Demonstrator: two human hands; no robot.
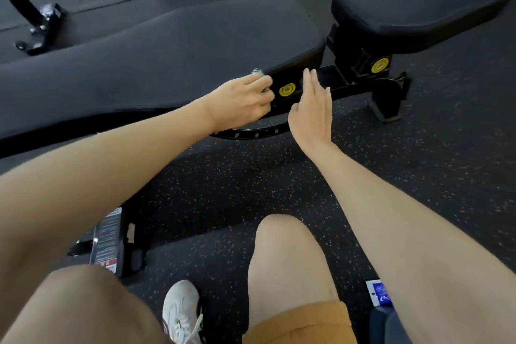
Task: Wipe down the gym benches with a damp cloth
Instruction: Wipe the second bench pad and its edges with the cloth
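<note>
Left hand (pixel 243 100) grips a mostly hidden cloth (pixel 258 72) at the bench pad's (pixel 167 50) near edge; right hand (pixel 311 112), fingers straight, holds nothing.

Gym – padded black bench (pixel 156 64), speckled rubber floor (pixel 418 165), machine frame (pixel 30 8) behind.

Left hand (pixel 243 100) clutches a cloth (pixel 258 72) against the bench (pixel 167 50); right hand (pixel 310 112) hovers flat.

Black back pad (pixel 156 58) lying roughly level, seat pad (pixel 418 0) sitting just right. Pale cloth (pixel 258 72) peeking from left hand (pixel 243 100) at pad edge, mostly hidden.
</note>
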